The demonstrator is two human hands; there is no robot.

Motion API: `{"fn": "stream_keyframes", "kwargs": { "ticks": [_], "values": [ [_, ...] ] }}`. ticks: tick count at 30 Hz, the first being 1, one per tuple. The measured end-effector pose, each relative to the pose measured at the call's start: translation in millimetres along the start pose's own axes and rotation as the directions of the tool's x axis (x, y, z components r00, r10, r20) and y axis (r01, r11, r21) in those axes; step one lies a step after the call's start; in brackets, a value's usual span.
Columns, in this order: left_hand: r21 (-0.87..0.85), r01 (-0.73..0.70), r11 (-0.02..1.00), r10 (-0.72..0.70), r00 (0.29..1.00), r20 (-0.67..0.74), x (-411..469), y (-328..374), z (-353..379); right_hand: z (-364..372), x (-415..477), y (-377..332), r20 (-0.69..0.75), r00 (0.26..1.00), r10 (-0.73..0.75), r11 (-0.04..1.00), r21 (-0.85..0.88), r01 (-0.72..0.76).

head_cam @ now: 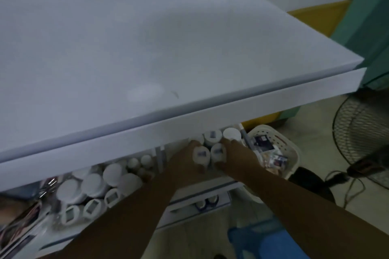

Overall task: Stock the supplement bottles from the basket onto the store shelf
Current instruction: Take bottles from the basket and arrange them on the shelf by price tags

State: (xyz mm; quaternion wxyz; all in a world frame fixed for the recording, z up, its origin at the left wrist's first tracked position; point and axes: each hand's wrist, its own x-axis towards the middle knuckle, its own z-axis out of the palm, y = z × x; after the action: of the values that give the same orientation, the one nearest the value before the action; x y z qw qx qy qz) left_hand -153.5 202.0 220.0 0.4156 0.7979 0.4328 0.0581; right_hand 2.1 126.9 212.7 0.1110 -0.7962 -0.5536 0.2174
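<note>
Both my hands reach under the white top shelf (189, 124) onto a lower shelf. My left hand (185, 162) grips a white supplement bottle (201, 154) with a dark label on its cap. Right beside it, my right hand (233, 157) grips a second white bottle (218, 152). Two more white bottles (213, 135) (231, 133) stand just behind them. The white basket (280, 143) sits on the floor to the right and holds packets and a dark-labelled item.
Many white bottles and jars (94, 185) crowd the lower shelf at left, past a divider (160, 155). A lower shelf front (200, 202) sits below my arms. A floor fan (364, 139) stands at right, a blue stool (267, 242) below.
</note>
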Motion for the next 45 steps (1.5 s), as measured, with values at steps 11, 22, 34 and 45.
{"fn": "stream_keyframes", "kwargs": {
  "ticks": [11, 22, 34, 45],
  "values": [
    [-0.144, 0.075, 0.987, -0.083, 0.995, -0.047, -43, 10, -57, -44, -20, -32, -0.051, 0.996, -0.072, 0.952, 0.293, 0.084],
    [-0.563, -0.021, 0.826, -0.051, 0.992, -0.113, -231, 11, -157, -71, -157, -177, 0.066, 0.979, -0.192, 0.537, 0.842, 0.049],
    [-0.509, -0.208, 0.836, -0.057, 0.888, -0.457, -437, -23, -255, -48, -269, -379, 0.124, 0.868, -0.481, 0.222, 0.975, -0.016],
    [-0.494, -0.301, 0.815, -0.123, 0.745, -0.656, -497, -73, -342, -32, -239, -505, 0.123, 0.715, -0.688, 0.088, 0.992, -0.086]
  ]
}}
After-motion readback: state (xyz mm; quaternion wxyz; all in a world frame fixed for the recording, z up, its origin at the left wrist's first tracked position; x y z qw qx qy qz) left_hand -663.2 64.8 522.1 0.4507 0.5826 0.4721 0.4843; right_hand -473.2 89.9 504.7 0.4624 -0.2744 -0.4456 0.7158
